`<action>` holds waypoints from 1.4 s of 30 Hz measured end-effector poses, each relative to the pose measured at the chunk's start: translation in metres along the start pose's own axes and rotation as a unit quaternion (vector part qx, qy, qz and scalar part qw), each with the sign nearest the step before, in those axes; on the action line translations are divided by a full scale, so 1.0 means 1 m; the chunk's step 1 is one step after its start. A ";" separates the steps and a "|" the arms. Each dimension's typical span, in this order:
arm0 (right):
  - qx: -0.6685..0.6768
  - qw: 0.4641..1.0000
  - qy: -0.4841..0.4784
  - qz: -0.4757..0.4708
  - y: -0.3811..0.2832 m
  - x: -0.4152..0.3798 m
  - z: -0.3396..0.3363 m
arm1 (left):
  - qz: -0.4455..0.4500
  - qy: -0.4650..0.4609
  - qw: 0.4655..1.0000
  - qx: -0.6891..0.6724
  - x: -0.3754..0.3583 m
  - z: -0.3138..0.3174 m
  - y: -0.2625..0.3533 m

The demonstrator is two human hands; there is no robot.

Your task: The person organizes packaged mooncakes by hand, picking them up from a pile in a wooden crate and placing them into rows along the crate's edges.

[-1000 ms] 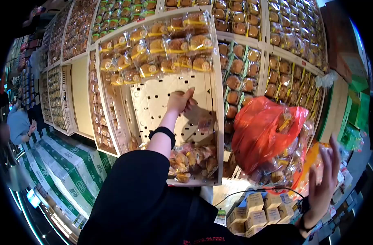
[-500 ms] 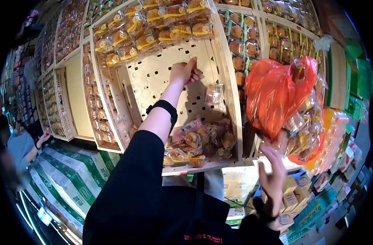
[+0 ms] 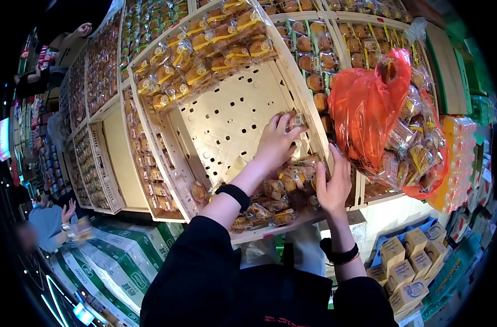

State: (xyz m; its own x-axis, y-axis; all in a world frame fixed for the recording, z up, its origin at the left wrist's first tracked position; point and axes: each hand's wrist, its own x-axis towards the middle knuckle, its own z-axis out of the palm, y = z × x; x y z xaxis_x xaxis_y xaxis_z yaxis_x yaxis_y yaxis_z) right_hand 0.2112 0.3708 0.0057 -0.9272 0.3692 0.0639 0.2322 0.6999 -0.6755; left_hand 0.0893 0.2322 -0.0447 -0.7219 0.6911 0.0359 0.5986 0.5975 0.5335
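Note:
Inside a large cream plastic crate, my left hand curls its fingers over a wrapped bun beside the right wall. The fingers partly cover the packet. My right hand is at the crate's near right corner, thumb and fingers apart, with nothing visible in it. Loose wrapped buns are heaped along the near end, between my forearms. At the far end, rows of buns in yellow-banded wrappers fill the crate. A red plastic bag bulging with wrapped buns stands right of my right hand.
More crates of packaged buns surround this one. Green-and-white cartons are stacked at lower left, with a person's hand above them. Small tan boxes and shrink-wrapped bottles stand at right.
My left hand has moved right and nearer, onto the single bun. My right hand has risen from below the red bag to the crate's rim. The view has shifted.

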 end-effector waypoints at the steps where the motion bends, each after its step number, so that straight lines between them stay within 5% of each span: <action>1: -0.009 1.000 -0.001 -0.001 -0.001 -0.001 0.001 | 0.002 0.000 1.000 0.002 0.001 0.002 -0.001; 4: 0.001 1.000 0.015 -0.023 -0.002 0.000 0.001 | -0.063 0.016 0.996 -0.054 0.008 -0.001 0.000; 6: -0.005 0.999 0.018 -0.028 -0.001 0.001 0.001 | -0.236 0.015 0.918 -0.317 0.012 -0.009 0.002; 7: -0.009 0.999 0.018 -0.035 -0.001 0.001 0.001 | -0.237 0.011 0.918 -0.318 0.011 -0.012 0.005; 9: -0.004 0.999 0.020 -0.037 0.000 0.000 0.002 | -0.368 0.029 0.771 -0.518 0.010 -0.017 0.007; 10: 0.000 0.999 0.024 -0.043 0.000 0.001 0.002 | -0.353 0.024 0.671 -0.652 0.009 -0.019 0.007; 11: -0.001 0.999 0.024 -0.039 0.000 0.002 0.002 | -0.354 0.021 0.670 -0.652 0.006 -0.022 0.007; 13: -0.003 0.999 0.022 -0.042 0.000 0.002 0.001 | -0.355 0.033 0.552 -0.754 -0.001 -0.036 0.014; 17: 0.002 0.999 0.020 -0.039 0.002 0.001 0.003 | -0.357 0.031 0.545 -0.758 -0.020 -0.032 -0.001; 21: 0.006 0.999 0.019 -0.028 0.000 0.001 0.002 | -0.352 0.047 0.637 -0.684 -0.022 -0.043 0.004; 25: -0.014 1.000 0.010 -0.025 -0.001 0.000 0.001 | -0.340 0.096 0.645 -0.677 -0.021 -0.043 -0.007; 27: -0.001 0.999 0.019 -0.033 -0.001 0.000 0.001 | -0.371 0.157 0.617 -0.676 -0.018 -0.046 -0.019; 30: 0.001 1.000 0.016 -0.014 -0.007 -0.001 0.000 | -0.335 0.237 0.485 -0.772 -0.005 -0.057 -0.056; 34: -0.004 1.000 0.015 -0.020 -0.005 -0.001 0.003 | -0.320 0.279 0.479 -0.768 0.023 -0.072 -0.100; 42: -0.032 0.999 0.012 -0.034 -0.002 -0.002 0.005 | -0.348 0.307 0.369 -0.805 0.064 -0.075 -0.128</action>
State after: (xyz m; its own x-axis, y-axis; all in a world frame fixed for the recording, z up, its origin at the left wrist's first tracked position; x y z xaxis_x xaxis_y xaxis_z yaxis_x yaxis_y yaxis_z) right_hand 0.2113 0.3654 0.0033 -0.9341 0.3336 0.1272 0.1877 0.7619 -0.6199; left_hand -0.0596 0.1689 -0.0473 -0.7449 0.0813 -0.6622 -0.4323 -0.8148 0.3863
